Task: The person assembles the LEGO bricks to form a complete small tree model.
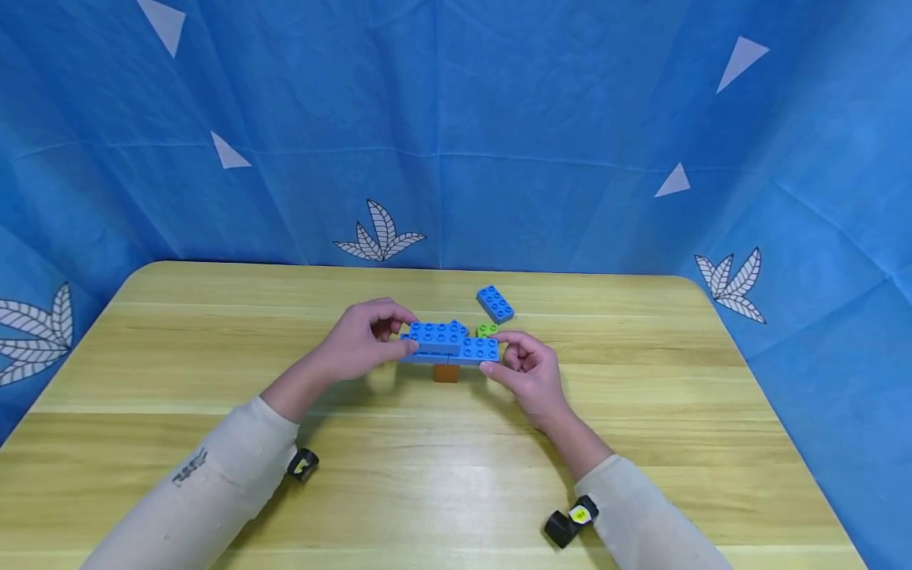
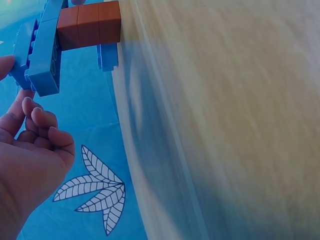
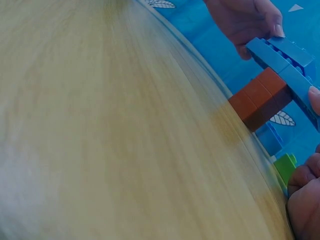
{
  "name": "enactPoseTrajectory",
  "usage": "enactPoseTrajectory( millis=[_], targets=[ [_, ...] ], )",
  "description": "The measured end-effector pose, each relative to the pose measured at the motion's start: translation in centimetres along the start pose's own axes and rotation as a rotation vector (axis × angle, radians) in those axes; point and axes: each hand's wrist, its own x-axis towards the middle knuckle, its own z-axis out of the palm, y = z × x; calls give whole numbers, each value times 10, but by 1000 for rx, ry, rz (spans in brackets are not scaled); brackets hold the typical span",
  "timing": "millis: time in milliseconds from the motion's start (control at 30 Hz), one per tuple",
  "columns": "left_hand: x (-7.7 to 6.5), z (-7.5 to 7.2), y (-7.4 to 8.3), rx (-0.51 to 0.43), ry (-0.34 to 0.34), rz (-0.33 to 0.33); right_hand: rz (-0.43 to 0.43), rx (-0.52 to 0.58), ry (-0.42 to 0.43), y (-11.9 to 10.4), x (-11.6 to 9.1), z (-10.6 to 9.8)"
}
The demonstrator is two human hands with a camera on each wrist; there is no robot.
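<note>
A blue backdrop [image 1: 541,103] rises behind the wood-grained worktop [image 1: 214,332], and the building goes on near the far edge. The left hand [image 1: 359,340] pinches the upper blue brick [image 1: 438,348] at its left end, thumb in front and fingers behind; the right hand [image 1: 533,376] pinches the right end of the blue beam [image 1: 480,349] beneath, its fingers drawn narrow on it. That beam is two bricks end to end, their seam above the orange column [image 1: 446,373], three bricks stacked on the worktop. The upper blue brick lies across the seam, mostly on the left part, and both wrist views show studs in a gap between the two layers, so it seems not fully seated. To join them well, the right hand should hold the beam level while the left lines up the studs, then presses straight down, close above the column; force far out on either end could tip the beam or part the seam. The fingers are best kept out of the gap. Behind lie a loose blue brick [image 1: 495,304], another blue piece [image 1: 463,329] partly hidden by the build, and, smallest, a green brick [image 1: 484,328], near the right fingertips.
</note>
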Motion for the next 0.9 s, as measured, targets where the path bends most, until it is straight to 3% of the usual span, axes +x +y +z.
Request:
enactPoseTrajectory(
  millis=[533,900],
  targets=[
    [0,-2,-2,45,-28,35,27,2,9,0,0,2],
    [-1,-1,0,46,-28,21,88,-1,8,-7,3,1]
  ],
)
